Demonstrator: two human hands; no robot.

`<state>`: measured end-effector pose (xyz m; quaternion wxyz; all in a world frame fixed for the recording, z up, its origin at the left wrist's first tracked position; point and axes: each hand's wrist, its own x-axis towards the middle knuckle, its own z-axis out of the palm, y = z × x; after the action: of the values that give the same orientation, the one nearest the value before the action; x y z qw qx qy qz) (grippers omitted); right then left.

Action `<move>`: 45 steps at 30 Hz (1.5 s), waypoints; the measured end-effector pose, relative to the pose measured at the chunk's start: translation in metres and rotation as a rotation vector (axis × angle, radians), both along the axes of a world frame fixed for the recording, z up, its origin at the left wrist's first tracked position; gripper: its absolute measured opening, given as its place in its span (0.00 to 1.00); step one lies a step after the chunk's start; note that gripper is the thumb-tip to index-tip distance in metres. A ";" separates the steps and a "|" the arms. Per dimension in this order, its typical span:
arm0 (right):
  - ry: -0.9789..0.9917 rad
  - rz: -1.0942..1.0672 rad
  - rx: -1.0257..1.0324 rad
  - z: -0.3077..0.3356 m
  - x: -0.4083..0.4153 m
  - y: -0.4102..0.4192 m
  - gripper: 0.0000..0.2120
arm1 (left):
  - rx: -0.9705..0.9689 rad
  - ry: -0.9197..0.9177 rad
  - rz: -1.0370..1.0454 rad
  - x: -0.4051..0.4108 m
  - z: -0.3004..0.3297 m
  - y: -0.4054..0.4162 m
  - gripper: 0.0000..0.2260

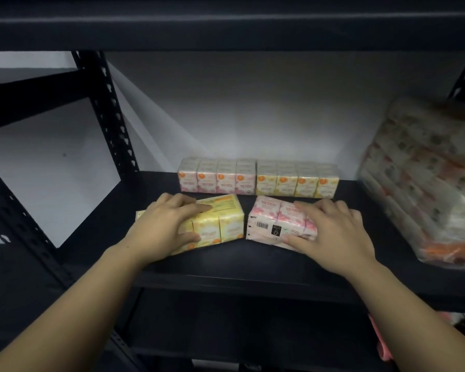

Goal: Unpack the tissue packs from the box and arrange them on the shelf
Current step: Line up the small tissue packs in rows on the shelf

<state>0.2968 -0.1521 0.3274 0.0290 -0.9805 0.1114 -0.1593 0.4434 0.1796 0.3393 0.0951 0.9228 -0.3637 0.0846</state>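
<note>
On the black shelf board [226,260] lie two tissue packs side by side near the front. My left hand [164,226] grips the yellow tissue pack [220,224], fingers over its top and thumb on its front. My right hand [336,232] grips the pink tissue pack [269,221], which shows a barcode label. Against the back wall stand a pink pack [216,178] and a yellow pack [297,182] in one row, touching each other. The box is out of view.
A large wrapped bundle of tissue rolls [424,189] fills the shelf's right end. A black perforated upright [105,111] stands at the left. The upper shelf beam [226,25] hangs overhead. A lower shelf level [226,331] lies below the front edge.
</note>
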 end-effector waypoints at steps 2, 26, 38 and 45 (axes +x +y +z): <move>0.002 -0.014 0.011 0.001 0.000 0.002 0.39 | 0.008 0.020 0.009 0.005 0.004 0.001 0.32; -0.129 -0.325 0.625 0.009 -0.049 -0.029 0.39 | -0.121 0.346 -0.149 -0.002 0.013 -0.124 0.32; -0.246 -0.214 0.694 -0.010 -0.057 -0.044 0.23 | -0.213 0.193 -0.205 -0.008 0.006 -0.122 0.28; -0.236 -0.289 0.610 -0.011 -0.047 -0.044 0.22 | -0.112 0.109 -0.254 -0.017 0.007 -0.116 0.25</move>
<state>0.2503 -0.1964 0.3167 0.3105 -0.8757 0.2871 -0.2331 0.4262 0.0635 0.3460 0.1758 0.8659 -0.4665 0.0416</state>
